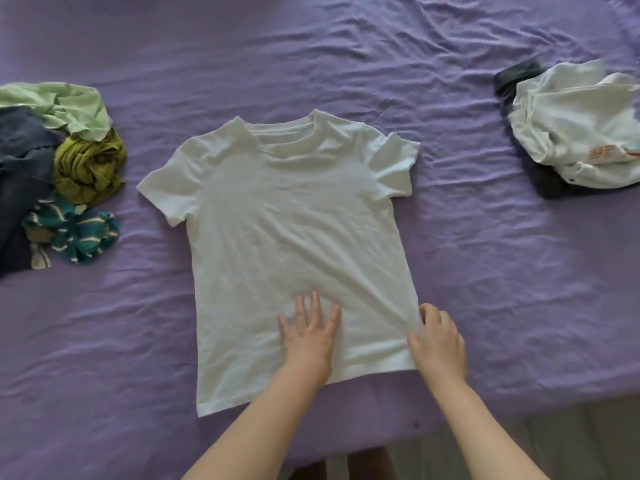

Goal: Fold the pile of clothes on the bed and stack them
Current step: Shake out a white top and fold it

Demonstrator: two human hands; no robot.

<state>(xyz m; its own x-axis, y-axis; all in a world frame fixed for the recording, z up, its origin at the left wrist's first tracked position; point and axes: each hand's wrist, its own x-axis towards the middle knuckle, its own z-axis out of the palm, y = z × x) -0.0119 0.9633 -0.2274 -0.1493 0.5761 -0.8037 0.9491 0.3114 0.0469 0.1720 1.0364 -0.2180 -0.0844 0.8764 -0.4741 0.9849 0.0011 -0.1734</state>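
the soft white cotton t-shirt [294,244] lies flat mid-bed, light and floppy. left hand [309,336] presses it, fingers spread; right hand [438,341] pinches the edge at 5 o'clock. best held by its sides.

White T-shirt [294,244] (purple sheet [485,271] beneath)
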